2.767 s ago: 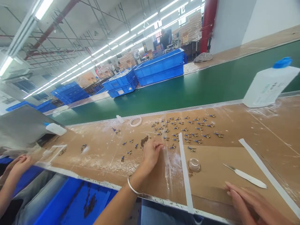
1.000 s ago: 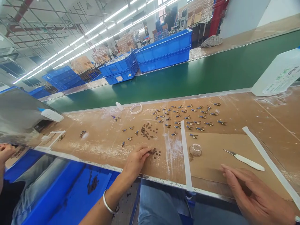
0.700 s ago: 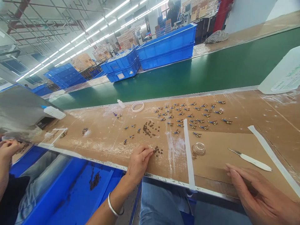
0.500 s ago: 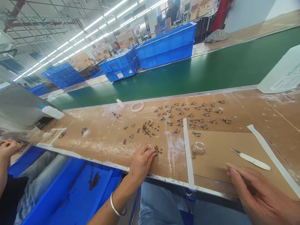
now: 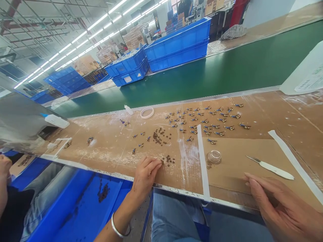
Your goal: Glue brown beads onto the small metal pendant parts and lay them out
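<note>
One blue bin (image 5: pixel 73 218) below, dark bits (image 5: pixel 103 191) inside. Right hand (image 5: pixel 282 205): thumb and finger pressed together, nothing visible. Left hand (image 5: pixel 145 174): tips together at small disc batch (image 5: pixel 169 159), separate from main disc pile (image 5: pixel 157 137); held disc, can't tell. Clear cup (image 5: pixel 214 156): contents unclear. Blue crates (image 5: pixel 176 47) beyond.

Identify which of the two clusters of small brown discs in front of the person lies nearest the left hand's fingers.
The smaller cluster, right beside the fingertips of the left hand. The larger cluster lies farther out, beyond them.
</note>
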A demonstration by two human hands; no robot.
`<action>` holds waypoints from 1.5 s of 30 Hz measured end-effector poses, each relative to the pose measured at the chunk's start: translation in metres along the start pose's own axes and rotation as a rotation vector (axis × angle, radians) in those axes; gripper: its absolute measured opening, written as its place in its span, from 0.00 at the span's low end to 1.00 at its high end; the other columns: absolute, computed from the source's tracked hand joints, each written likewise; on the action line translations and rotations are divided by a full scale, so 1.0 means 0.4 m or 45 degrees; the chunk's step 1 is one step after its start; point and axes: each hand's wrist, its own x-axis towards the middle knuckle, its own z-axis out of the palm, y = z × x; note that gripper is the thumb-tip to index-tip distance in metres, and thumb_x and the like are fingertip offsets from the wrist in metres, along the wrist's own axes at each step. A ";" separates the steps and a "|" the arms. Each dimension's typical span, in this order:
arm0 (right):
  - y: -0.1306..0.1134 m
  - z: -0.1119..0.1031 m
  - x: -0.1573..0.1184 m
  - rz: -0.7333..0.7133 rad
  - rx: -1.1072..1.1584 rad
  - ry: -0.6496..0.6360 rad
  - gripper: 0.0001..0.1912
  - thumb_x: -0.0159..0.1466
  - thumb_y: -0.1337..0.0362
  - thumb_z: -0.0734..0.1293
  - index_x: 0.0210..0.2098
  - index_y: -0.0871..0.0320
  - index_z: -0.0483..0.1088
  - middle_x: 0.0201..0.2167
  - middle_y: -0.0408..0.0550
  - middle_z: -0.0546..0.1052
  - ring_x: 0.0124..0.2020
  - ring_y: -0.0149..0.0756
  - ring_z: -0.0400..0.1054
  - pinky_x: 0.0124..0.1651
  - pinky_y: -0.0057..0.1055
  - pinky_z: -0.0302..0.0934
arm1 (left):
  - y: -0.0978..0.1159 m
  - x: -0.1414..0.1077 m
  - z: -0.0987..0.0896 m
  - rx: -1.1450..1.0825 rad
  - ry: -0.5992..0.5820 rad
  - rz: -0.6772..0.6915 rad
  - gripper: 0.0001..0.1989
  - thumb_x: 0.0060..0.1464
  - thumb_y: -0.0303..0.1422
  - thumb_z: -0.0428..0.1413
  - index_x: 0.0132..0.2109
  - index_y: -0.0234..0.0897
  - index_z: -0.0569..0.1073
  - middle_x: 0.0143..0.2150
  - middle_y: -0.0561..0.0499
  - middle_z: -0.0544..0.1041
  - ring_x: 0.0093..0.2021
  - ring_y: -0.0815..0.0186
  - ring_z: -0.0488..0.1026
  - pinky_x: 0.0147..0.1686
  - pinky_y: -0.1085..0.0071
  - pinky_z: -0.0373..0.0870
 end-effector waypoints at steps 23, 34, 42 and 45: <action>-0.002 0.000 0.001 0.000 -0.011 -0.004 0.07 0.66 0.60 0.66 0.40 0.54 0.75 0.35 0.42 0.80 0.36 0.32 0.75 0.44 0.29 0.69 | 0.009 0.001 0.021 0.389 -0.205 0.205 0.12 0.66 0.25 0.47 0.41 0.35 0.75 0.38 0.45 0.76 0.37 0.61 0.70 0.38 0.64 0.69; 0.006 0.002 0.004 -0.073 -0.006 0.028 0.05 0.65 0.63 0.67 0.38 0.54 0.75 0.33 0.40 0.79 0.34 0.31 0.75 0.43 0.27 0.67 | -0.009 0.024 -0.003 -0.082 -0.307 -0.244 0.11 0.64 0.30 0.52 0.36 0.39 0.78 0.33 0.51 0.77 0.36 0.65 0.75 0.37 0.69 0.71; 0.005 -0.002 0.002 -0.049 -0.023 0.041 0.05 0.64 0.63 0.67 0.38 0.54 0.75 0.34 0.40 0.80 0.35 0.32 0.75 0.42 0.27 0.67 | -0.030 0.018 0.008 0.019 -0.117 -0.046 0.10 0.65 0.32 0.52 0.42 0.39 0.79 0.36 0.49 0.79 0.37 0.64 0.76 0.38 0.68 0.74; 0.005 0.001 0.001 -0.049 -0.024 0.043 0.05 0.64 0.63 0.67 0.38 0.54 0.75 0.34 0.40 0.80 0.35 0.31 0.75 0.42 0.26 0.68 | -0.023 0.017 0.013 0.058 -0.128 -0.025 0.11 0.65 0.32 0.51 0.43 0.39 0.79 0.37 0.48 0.79 0.38 0.64 0.76 0.38 0.69 0.74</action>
